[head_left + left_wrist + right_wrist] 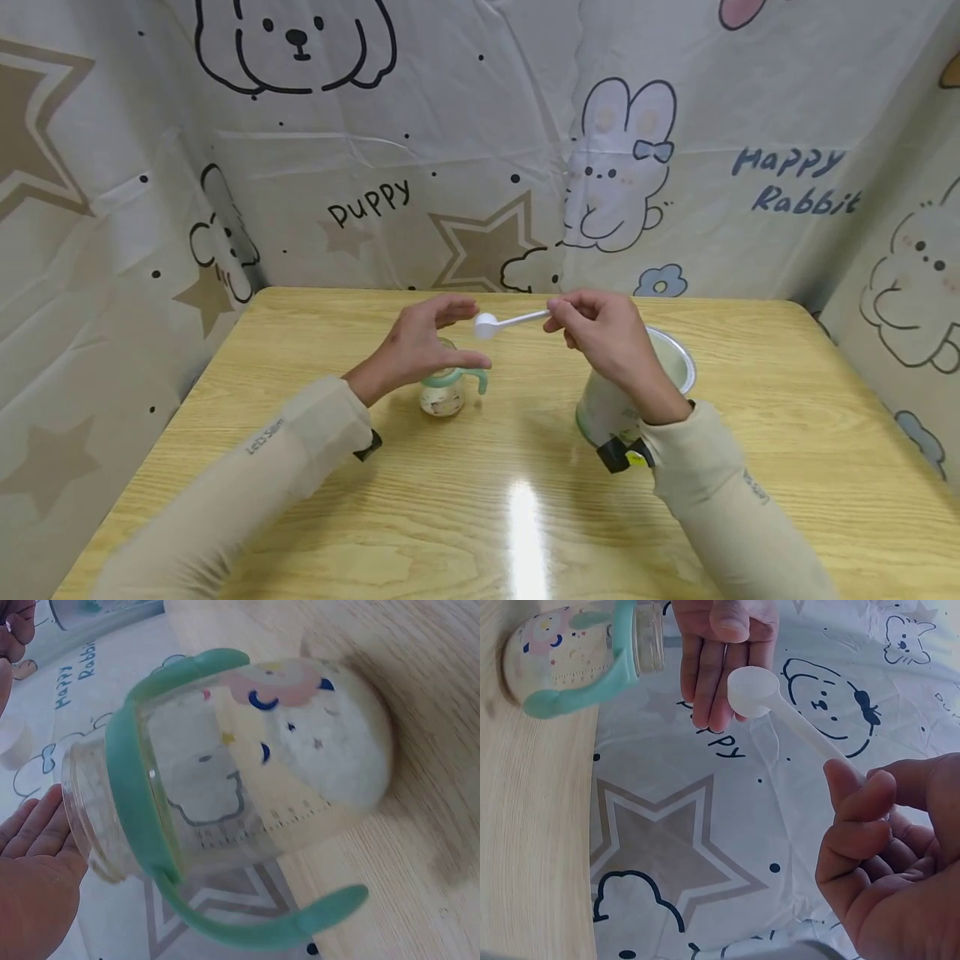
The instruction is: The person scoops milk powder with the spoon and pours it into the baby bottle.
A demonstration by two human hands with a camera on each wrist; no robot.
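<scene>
A white long-handled measuring scoop (pixel 486 325) is held up in the air, its handle pinched between thumb and fingers of my right hand (pixel 611 342). Whether the scoop holds anything, I cannot tell. My left hand (pixel 420 343) is spread with fingers and thumb apart, close to the scoop's bowl but holding nothing. Below and behind that hand stands a clear baby bottle (pixel 225 765) with a green two-handled collar and an uncovered mouth. Cartoon prints and a measuring scale mark its side. A large open can (pixel 600 408) with a silver rim is partly hidden behind my right wrist.
The wooden table (pixel 420 533) carries the bottle left of centre and the can to the right. A printed cloth (pixel 465 108) with cartoon animals hangs behind the table's far edge and along both sides.
</scene>
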